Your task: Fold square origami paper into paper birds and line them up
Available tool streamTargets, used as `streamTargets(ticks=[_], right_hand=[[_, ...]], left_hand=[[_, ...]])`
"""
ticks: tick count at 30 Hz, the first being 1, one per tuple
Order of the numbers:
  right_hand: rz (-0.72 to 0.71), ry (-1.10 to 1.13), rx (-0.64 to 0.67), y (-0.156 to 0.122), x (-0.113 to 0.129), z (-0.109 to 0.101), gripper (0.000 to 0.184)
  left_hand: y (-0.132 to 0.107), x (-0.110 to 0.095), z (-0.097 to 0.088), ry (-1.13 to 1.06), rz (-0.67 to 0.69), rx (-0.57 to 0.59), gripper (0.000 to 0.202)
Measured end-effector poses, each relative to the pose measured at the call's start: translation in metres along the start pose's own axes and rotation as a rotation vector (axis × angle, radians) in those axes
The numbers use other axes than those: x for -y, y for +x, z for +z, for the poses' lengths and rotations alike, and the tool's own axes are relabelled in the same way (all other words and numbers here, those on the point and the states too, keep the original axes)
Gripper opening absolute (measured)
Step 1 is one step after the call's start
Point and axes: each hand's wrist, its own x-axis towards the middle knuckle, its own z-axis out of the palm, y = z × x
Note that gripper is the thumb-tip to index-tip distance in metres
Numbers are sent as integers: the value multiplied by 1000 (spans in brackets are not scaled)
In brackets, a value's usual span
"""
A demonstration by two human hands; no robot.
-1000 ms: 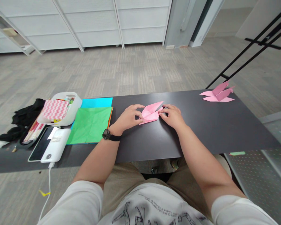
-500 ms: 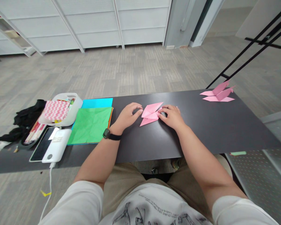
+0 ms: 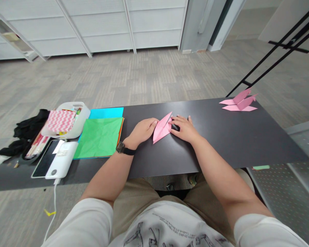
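A folded piece of pink origami paper (image 3: 162, 128) lies on the dark table between my two hands, with a slit between its layers near the upper right edge. My left hand (image 3: 144, 131), with a black watch on its wrist, closes thumb and fingers on the paper's left edge. Over at the right edge, my right hand (image 3: 184, 129) rests with fingers apart, its fingertips touching the paper. Farther right, two pink folded paper birds (image 3: 240, 101), or one with raised wings, stand near the table's far edge; I cannot tell which.
Left of my arms lie green paper sheets (image 3: 99, 137) over blue paper (image 3: 106, 112). Beyond them are a white basket (image 3: 83, 116) with a pink zigzag pouch, black cloth (image 3: 32, 123), a phone (image 3: 42, 163) and a white power bank (image 3: 62, 159) with a cable. The table (image 3: 221, 144) is narrow.
My left hand has moved right onto the paper and closed on its left edge. The paper's spread points now lie together in one narrower shape. My right hand's fingers have spread and shifted slightly left.
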Motion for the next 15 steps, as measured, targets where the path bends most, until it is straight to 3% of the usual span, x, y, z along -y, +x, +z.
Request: streamTargets(ticks=[9,15], right_hand=[[27,-77,-19,4,-2,5,39],[24,-82,-14,6,-1,6,39]], left_hand=[[-3,-4,5,-11,17,-28,40],[-6,-2,9,53,191,-23,54]])
